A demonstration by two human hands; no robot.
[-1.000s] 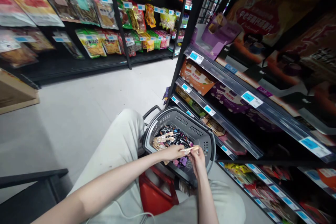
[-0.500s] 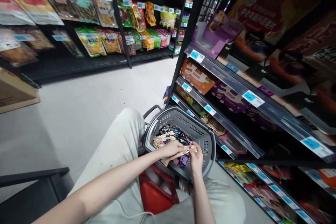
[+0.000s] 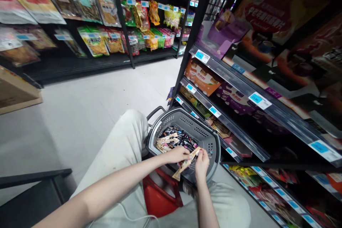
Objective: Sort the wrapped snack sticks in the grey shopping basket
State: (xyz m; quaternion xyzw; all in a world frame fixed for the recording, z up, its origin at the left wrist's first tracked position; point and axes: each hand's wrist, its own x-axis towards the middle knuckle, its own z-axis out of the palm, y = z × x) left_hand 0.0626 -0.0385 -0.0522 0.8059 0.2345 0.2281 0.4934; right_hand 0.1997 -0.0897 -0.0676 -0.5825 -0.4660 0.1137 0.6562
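A long tan stick packet (image 3: 184, 167) slants across the basket's near side between my two hands. My right hand (image 3: 202, 163) pinches its upper end. My left hand (image 3: 178, 154) has its fingers closed at the packet's middle; its fingertips are partly hidden. Under the hands is a grey shopping basket (image 3: 183, 115) with perforated walls. Inside it lie several tan stick packets (image 3: 166, 141) on the left and many dark stick packets (image 3: 184, 139) behind them.
The basket stands between my knees, with a red object (image 3: 160, 196) in front of me. Shelves of boxed goods (image 3: 203, 76) rise close on the right. Bagged snacks (image 3: 93, 42) hang across the aisle. A cardboard box (image 3: 18, 94) and a black frame (image 3: 34, 178) are at left.
The tan packet has come up and turned, so its lower end now points towards me over the basket's near rim. The purple packets below it are now mostly covered.
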